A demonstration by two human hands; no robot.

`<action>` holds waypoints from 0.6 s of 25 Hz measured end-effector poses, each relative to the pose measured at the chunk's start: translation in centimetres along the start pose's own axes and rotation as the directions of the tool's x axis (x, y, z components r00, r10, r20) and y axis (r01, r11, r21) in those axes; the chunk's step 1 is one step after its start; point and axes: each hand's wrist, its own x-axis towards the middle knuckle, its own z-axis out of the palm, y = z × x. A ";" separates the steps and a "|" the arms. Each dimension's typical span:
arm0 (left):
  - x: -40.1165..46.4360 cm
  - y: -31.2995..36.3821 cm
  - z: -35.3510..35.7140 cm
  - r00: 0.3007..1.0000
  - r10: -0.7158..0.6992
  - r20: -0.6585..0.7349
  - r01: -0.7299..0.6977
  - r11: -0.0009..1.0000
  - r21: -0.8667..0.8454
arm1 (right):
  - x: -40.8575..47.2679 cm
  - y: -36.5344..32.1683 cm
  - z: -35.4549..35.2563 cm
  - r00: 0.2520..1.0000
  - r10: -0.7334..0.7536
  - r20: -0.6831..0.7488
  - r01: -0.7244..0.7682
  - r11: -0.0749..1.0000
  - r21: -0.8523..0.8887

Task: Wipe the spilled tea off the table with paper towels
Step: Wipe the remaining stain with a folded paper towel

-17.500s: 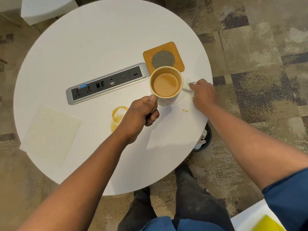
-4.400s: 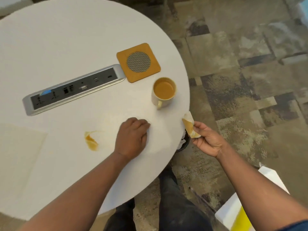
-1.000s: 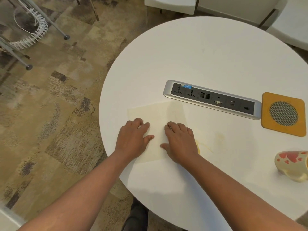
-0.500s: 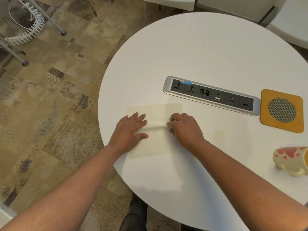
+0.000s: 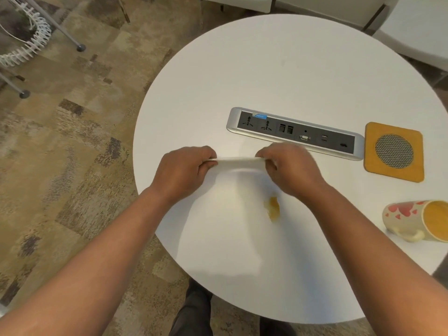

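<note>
A pale paper towel is stretched edge-on between my two hands, lifted just above the round white table. My left hand pinches its left end and my right hand pinches its right end. A small amber puddle of spilled tea lies on the table just below my right wrist, uncovered. The towel hangs a little beyond and to the left of the spill.
A silver power and data strip is set into the table beyond my hands. An orange square coaster lies at its right end. A heart-patterned mug of tea stands near the right edge. White chairs stand behind the table.
Both hands were pressing the towel flat on the table. They have since gripped its ends and lifted it, folded or turned edge-on, exposing the tea spill near my right wrist.
</note>
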 end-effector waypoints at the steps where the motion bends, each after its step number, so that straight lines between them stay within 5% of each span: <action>1: 0.8 0.9 0.4 0.999 0.036 -0.011 -0.036 0.999 0.028 | 0.1 0.9 -0.6 0.997 -0.015 -0.078 0.012 0.999 -0.030; 4: 2.5 4.0 3.1 0.991 0.125 0.037 -0.125 0.992 0.008 | -1.0 4.1 -1.3 0.980 -0.010 -0.198 -0.013 0.994 -0.111; 8: 3.0 7.1 8.2 0.925 0.060 0.375 -0.057 0.998 -0.017 | -5.6 7.6 0.6 0.993 0.114 0.015 -0.107 0.967 -0.233; 15: 3.4 8.6 11.4 0.885 0.160 0.438 -0.276 0.937 0.214 | -9.0 9.2 2.1 0.957 0.211 0.198 -0.141 0.938 -0.315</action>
